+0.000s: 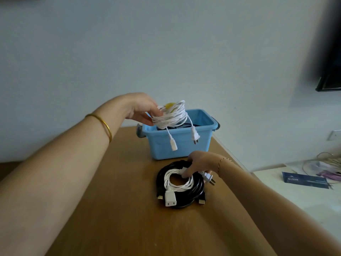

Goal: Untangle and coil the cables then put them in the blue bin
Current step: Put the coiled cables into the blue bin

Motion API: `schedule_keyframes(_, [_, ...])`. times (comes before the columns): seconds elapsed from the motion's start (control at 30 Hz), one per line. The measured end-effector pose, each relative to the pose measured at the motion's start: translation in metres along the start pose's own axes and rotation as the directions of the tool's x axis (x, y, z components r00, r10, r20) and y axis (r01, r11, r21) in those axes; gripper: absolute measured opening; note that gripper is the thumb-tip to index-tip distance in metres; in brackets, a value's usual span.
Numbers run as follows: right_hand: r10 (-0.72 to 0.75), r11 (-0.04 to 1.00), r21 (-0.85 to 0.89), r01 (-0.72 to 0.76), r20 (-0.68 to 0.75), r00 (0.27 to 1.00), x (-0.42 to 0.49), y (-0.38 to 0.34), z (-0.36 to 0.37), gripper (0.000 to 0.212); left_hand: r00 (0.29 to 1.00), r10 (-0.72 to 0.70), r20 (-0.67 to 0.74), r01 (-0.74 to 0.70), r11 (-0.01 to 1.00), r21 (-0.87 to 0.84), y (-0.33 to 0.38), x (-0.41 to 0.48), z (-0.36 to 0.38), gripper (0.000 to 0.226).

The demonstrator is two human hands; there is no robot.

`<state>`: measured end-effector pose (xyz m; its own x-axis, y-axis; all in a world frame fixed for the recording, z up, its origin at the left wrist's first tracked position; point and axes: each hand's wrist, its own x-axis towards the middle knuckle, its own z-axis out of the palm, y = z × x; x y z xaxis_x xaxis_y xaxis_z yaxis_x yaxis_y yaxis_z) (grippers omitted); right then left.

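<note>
Coil point(168, 116) in left hand point(142, 109) above blue bin point(184, 152), plugs point(195, 136) downward

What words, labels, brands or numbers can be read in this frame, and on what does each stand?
None can be read.
Dark blue card: pale print near its left end, too blurred to read.
Blue bin, raised white coil, lower white coil, black coil: no print shows.
</note>
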<state>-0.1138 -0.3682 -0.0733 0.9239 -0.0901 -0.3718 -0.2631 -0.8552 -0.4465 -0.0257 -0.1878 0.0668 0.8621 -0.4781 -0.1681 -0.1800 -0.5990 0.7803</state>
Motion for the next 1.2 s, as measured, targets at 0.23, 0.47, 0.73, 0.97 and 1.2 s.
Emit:
schedule_keyframes(0.23, [-0.092, 0.994, 0.044, 0.104, -0.213, 0.973, -0.026, -0.001, -0.016, 0.036, 0.985, -0.113, -0.129, 0.085, 0.975, -0.208, -0.002, 0.018, 0.010, 0.012])
schedule_keyframes(0.47, [-0.090, 0.952, 0.240, 0.189, -0.372, 0.924, -0.077, -0.003, -0.083, 0.035, 0.972, -0.199, -0.125, 0.132, 0.901, -0.414, 0.003, 0.032, 0.009, 0.011])
schedule_keyframes(0.73, [0.145, 0.701, 0.644, 0.305, -0.548, 0.824, -0.042, -0.003, -0.138, 0.033, 0.947, -0.139, -0.289, 0.101, 0.985, -0.142, -0.006, 0.061, 0.024, 0.012])
schedule_keyframes(0.97, [0.317, 0.546, 0.783, 0.298, -0.522, 0.792, 0.029, -0.014, -0.140, 0.027, 0.933, 0.119, -0.341, 0.086, 0.845, 0.528, -0.019, 0.075, 0.031, 0.033])
schedule_keyframes(1.2, [0.271, 0.883, 0.469, 0.019, -0.542, 0.796, 0.059, -0.024, -0.124, 0.037, 0.939, 0.155, -0.309, 0.083, 0.766, 0.637, -0.026, 0.083, 0.037, 0.032])
